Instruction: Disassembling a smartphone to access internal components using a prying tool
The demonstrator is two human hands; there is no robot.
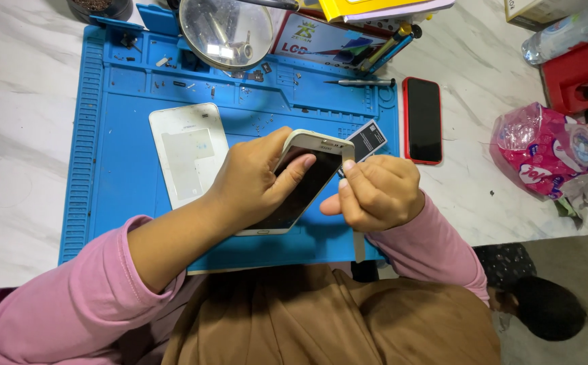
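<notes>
My left hand [253, 179] grips a white smartphone [307, 179] tilted above the blue work mat [125, 149], thumb resting on its dark screen. Pressed against the phone's right edge, my right hand [375, 192] pinches a thin pale strip-like tool [358, 243] that hangs down past the mat's front edge. A white back cover [187, 152] lies flat on the mat to the left of my left hand. Behind the phone, a black battery [368, 140] rests on the mat, partly hidden.
A red-cased phone [422, 120] lies on the marble table right of the mat. A round magnifier [226, 30], a screwdriver [361, 82], small screws and boxes sit at the mat's far edge. A pink plastic bag [541, 149] and a red holder [578, 71] stand at right.
</notes>
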